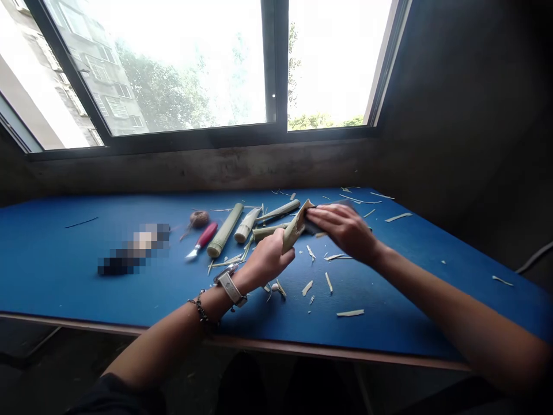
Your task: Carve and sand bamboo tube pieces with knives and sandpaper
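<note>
My left hand grips the lower end of a pale split bamboo piece, held tilted above the blue table. My right hand rests on the piece's upper end, fingers closed over a dark tool pressed against it; the tool is mostly hidden. A watch and a bead bracelet sit on my left wrist. Pale shavings lie scattered under both hands.
Left of my hands lie several bamboo tubes, a red-handled knife, a ball of twine and a blurred object. A window runs along the far wall. The table's front edge is near me; a cable hangs at right.
</note>
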`<state>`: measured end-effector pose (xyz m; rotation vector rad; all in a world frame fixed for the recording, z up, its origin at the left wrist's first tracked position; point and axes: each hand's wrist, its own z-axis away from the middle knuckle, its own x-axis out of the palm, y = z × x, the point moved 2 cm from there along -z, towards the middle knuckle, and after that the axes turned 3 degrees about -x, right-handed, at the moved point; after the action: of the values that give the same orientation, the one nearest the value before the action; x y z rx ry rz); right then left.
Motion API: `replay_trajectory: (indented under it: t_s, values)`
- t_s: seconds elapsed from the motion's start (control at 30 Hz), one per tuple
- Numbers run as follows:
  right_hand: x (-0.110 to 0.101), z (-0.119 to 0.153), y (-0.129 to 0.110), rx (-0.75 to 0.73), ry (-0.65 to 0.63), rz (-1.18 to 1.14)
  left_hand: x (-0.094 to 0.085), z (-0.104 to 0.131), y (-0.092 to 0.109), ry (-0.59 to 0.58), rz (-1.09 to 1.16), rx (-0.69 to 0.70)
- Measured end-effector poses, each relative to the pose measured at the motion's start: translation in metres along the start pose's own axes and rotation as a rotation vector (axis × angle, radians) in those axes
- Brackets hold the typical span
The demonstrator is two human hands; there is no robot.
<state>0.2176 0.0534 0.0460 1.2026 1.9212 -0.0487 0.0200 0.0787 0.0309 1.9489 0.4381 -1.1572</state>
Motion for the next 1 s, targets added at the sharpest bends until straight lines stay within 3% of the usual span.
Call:
replay_trajectory:
  t_s: [0.1, 0.43, 0.53, 0.87, 1.0]
  values:
    - [-0.0010, -0.0014, -0.0008, -0.063, -0.031, -0.036, 0.0006, -0.0007, 0.0004, 0.010, 0.024, -0.017]
    - [-0.0040, 0.0030, 0.0048, -0.001, 0.036, 0.031, 0.0038, 0.0004, 0.0017, 0.027, 0.049, 0.000]
    - [-0.0044, 0.0020, 0.0023, -0.071, 0.018, 0.004, 0.0035, 0.0012, 0.0009, 0.030, 0.041, 0.008]
    - [-0.0094, 0.0027, 0.0020, -0.029, 0.053, 0.017, 0.0038, 0.0038, 0.0011, 0.054, 0.070, 0.017]
    - [-0.0082, 0.0039, 0.0023, -0.095, 0.018, -0.006, 0.0067, 0.0051, 0.0007, 0.057, 0.116, 0.037]
